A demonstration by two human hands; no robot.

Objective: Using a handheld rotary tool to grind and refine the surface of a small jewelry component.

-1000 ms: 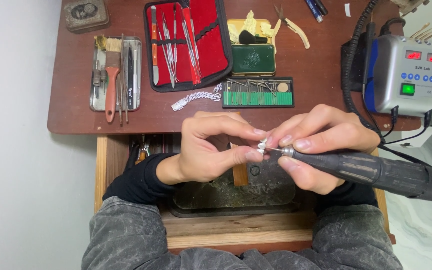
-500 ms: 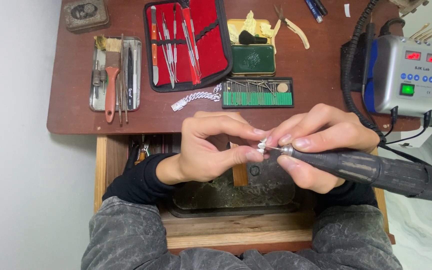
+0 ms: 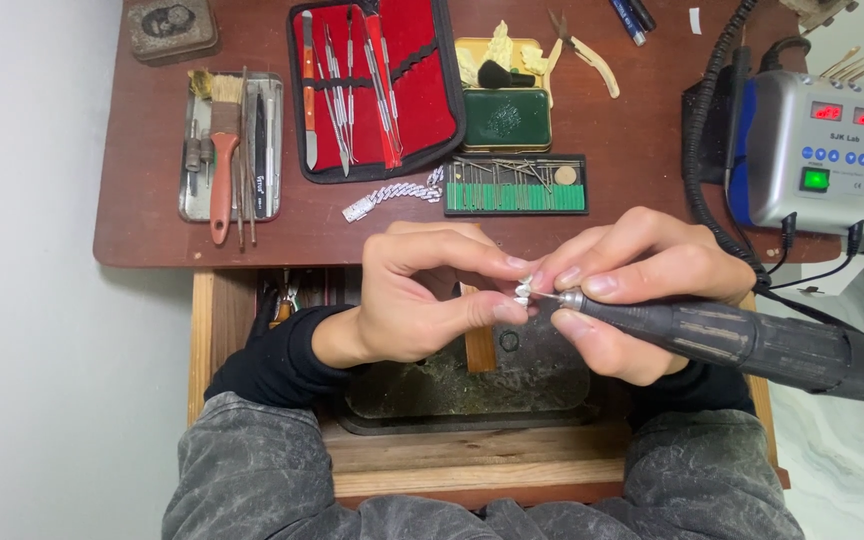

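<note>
fingers of the left hand point(image 3: 422, 295) pinch one small silver piece point(image 3: 521, 293) above the dark tray point(image 3: 472, 385). the right hand point(image 3: 632, 290) is clamped on one rotary handpiece point(image 3: 732, 340), long axis sideways, tip pointing left, touching the piece. one silver chain point(image 3: 392, 197) lies on the desk point(image 3: 632, 150).

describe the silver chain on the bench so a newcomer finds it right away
Start at the open red tool case at the top middle of the brown desk. Just below its lower edge, left of the green-based bur rack, lies the chain. It is the only loose, sparkly silver linked strip there; its neighbours are rigid tools or boxes.
</note>
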